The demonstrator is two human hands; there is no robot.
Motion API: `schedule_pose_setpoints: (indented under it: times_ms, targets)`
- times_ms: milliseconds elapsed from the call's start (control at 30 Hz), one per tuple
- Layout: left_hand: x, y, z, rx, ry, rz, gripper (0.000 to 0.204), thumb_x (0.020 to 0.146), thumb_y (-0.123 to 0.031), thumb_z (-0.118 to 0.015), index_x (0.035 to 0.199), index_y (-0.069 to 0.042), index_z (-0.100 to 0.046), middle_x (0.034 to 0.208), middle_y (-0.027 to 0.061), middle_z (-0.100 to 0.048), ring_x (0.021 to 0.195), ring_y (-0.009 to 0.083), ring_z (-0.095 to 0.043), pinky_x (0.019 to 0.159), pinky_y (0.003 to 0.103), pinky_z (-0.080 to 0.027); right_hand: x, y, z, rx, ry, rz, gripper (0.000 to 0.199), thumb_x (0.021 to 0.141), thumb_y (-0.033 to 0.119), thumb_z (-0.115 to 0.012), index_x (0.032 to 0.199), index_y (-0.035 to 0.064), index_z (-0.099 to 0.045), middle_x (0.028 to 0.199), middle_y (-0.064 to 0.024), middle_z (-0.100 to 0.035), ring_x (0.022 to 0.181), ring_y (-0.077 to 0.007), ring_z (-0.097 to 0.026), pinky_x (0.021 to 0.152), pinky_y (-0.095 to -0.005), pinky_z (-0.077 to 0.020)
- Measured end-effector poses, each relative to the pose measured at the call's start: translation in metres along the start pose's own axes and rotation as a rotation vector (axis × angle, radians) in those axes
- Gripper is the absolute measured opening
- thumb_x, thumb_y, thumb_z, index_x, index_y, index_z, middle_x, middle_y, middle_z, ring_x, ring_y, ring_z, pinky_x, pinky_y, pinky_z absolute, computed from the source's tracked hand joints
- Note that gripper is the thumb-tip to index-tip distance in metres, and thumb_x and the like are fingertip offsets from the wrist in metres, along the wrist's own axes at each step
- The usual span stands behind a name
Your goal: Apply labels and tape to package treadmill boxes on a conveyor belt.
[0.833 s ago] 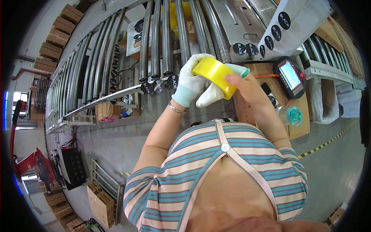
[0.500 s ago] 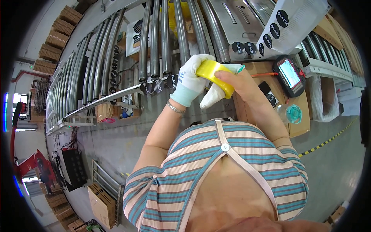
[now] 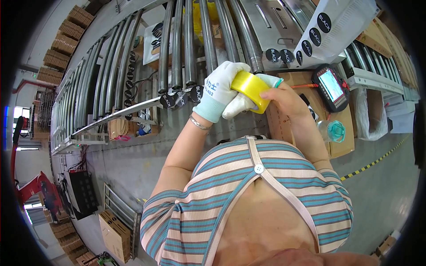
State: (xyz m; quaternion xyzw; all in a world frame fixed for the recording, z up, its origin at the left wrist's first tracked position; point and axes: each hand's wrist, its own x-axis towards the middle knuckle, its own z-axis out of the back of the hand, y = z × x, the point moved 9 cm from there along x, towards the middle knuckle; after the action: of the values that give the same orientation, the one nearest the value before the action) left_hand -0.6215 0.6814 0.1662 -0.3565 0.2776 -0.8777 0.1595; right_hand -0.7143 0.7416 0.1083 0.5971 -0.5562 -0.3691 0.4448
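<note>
since the earlier frame, yellow tape roll [image 3: 251, 85] tilts flatter. gloved left hand [image 3: 220, 91] wraps around it; bare right hand [image 3: 284, 98] pinches its edge, above steel roller tubes [image 3: 191, 44].

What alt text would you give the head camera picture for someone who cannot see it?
A gloved left hand and a bare right hand hold a yellow tape roll above a rack of metal tubes. A handheld screen device lies on a cardboard box at right.
</note>
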Motion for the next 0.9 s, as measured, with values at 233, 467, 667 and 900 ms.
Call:
schedule_pose_setpoints:
  times_ms: [233, 467, 667, 900]
  targets:
    - [0.002, -0.011, -0.002, 0.184, -0.041, -0.122, 0.048, 0.061, -0.012, -0.076, 0.105, -0.01, -0.059, 0.09, 0.0096, -0.059, 0.085, 0.0286, -0.059, 0.076, 0.035, -0.048, 0.007, 0.004, -0.005, -0.136, -0.054, 0.062, 0.022, 0.09, 0.02, -0.057, 0.103, 0.0021, -0.061, 0.09, 0.0009, -0.061, 0.082, -0.005, -0.055, 0.071, -0.0212, -0.0436]
    - [-0.026, 0.063, -0.024, -0.716, -0.137, 0.404, 0.047, 0.069, 0.003, -0.074, 0.112, -0.005, -0.057, 0.104, 0.0034, -0.06, 0.096, 0.0108, -0.056, 0.086, 0.025, -0.047, 0.002, 0.004, -0.01, -0.099, -0.063, 0.084, 0.023, 0.092, 0.019, -0.052, 0.104, 0.0013, -0.06, 0.088, 0.0011, -0.061, 0.082, -0.0052, -0.054, 0.073, -0.0227, -0.0429]
    - [-0.019, 0.047, -0.015, -0.537, -0.096, 0.235, 0.04, 0.068, 0.004, -0.071, 0.104, -0.006, -0.059, 0.1, 0.0062, -0.06, 0.093, 0.016, -0.059, 0.083, 0.027, -0.048, 0.004, 0.006, -0.01, -0.294, 0.043, 0.003, 0.022, 0.09, 0.019, -0.055, 0.101, 0.0009, -0.061, 0.089, -0.0001, -0.062, 0.082, -0.006, -0.053, 0.072, -0.024, -0.0436]
    - [-0.014, 0.031, 0.0, -0.308, -0.109, 0.115, 0.039, 0.064, 0.004, -0.067, 0.101, -0.007, -0.061, 0.094, 0.0086, -0.06, 0.087, 0.0239, -0.06, 0.078, 0.03, -0.048, 0.004, 0.008, -0.021, -0.335, 0.054, 0.014, 0.021, 0.086, 0.016, -0.063, 0.101, 0.0007, -0.063, 0.085, -0.0003, -0.063, 0.078, -0.0063, -0.054, 0.07, -0.025, -0.046]
